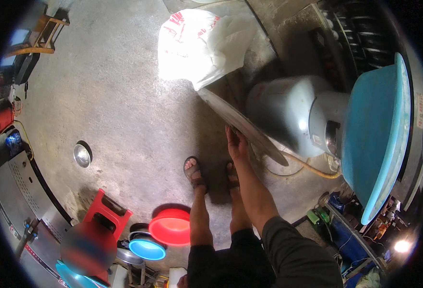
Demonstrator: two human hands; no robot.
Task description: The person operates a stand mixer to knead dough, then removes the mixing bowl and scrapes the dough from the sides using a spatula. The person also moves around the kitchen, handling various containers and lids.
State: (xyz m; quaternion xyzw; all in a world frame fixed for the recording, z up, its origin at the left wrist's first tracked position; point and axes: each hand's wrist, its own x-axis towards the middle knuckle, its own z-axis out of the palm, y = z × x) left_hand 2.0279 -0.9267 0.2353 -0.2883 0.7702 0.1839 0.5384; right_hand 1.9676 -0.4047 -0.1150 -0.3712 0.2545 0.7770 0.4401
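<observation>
My right hand (237, 144) reaches forward with its fingers on a round flat disc (245, 127), perhaps a lid or board. The disc is tilted and seen nearly edge-on, so most of its face is hidden. Its far end meets the lower corner of a white sack (197, 46) with red print. Just right of the disc is a large grey metal vessel (283, 111) with a narrower section. Of my left hand (182, 281), only a small part shows at the bottom edge beside my dark shorts; its fingers cannot be made out.
A teal basin (371, 136) is at the right, above an orange hose (312, 167). To the left, a metal bowl (82, 155) sits on the concrete floor (125, 108). Nearer are a red stool (108, 212), a red basin (171, 226), a blue basin (147, 248) and a steel cabinet (24, 194).
</observation>
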